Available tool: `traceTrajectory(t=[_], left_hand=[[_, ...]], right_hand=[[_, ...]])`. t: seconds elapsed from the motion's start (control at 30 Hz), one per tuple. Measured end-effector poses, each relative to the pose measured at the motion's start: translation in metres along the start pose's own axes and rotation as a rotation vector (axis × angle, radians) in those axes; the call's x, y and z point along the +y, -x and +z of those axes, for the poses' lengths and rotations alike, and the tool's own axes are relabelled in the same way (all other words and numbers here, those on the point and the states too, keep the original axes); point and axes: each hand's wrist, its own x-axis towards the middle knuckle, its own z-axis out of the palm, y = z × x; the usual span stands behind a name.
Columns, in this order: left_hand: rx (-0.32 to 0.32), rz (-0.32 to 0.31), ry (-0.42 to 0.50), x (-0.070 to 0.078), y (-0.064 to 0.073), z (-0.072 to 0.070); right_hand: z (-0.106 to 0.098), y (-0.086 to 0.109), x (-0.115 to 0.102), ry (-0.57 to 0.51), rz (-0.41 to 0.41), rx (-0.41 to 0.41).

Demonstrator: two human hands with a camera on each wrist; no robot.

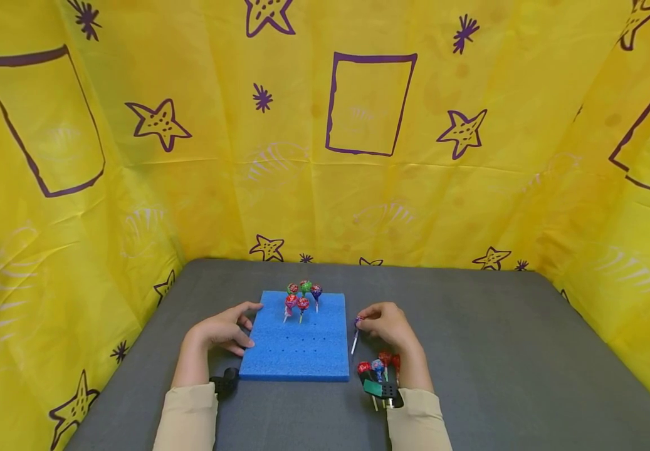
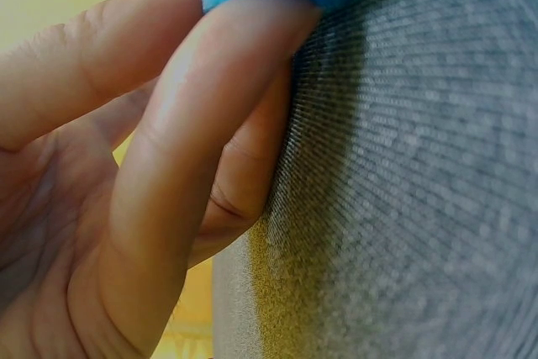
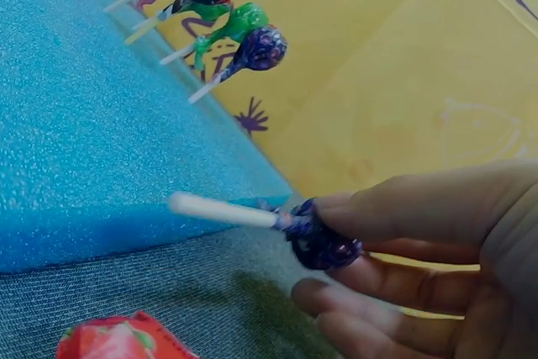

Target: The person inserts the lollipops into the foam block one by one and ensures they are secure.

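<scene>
A blue foam board (image 1: 302, 360) with rows of small holes lies on the table. Several wrapped lollipops stand upright in its far part, among them a green one (image 1: 306, 286) and a purple one (image 1: 316, 290). My left hand (image 1: 225, 329) rests at the board's left edge, thumb and index finger spread along it; the left wrist view shows the thumb (image 2: 210, 81) against the foam's side. Right of the board, my right hand (image 1: 387, 324) pinches a purple-wrapped lollipop (image 3: 324, 241) by its head. Its white stick (image 3: 223, 210) points away from the fingers, close to the board's right edge.
More lollipops, red (image 1: 363, 367) and blue (image 1: 378, 365), lie on the grey table (image 1: 499, 363) below my right hand, partly hidden by the wrist camera and wrist. A yellow patterned cloth (image 1: 302, 188) hangs around the table's back and sides.
</scene>
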Motion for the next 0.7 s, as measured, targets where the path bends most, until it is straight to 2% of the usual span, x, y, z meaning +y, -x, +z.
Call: traceTrajectory(t=[0.37,0.7], left_hand=[[0.002,-0.007,-0.006,0.0006,-0.0002,0.0002],[-0.004,0.001,-0.01,0.0006,0.0005,0.0]], right_hand=[[0.0009,-0.0061,-0.0026,-0.135,-0.002,0.066],[0.0053,-0.0078,-0.0079,-0.244,-0.065,0.154]])
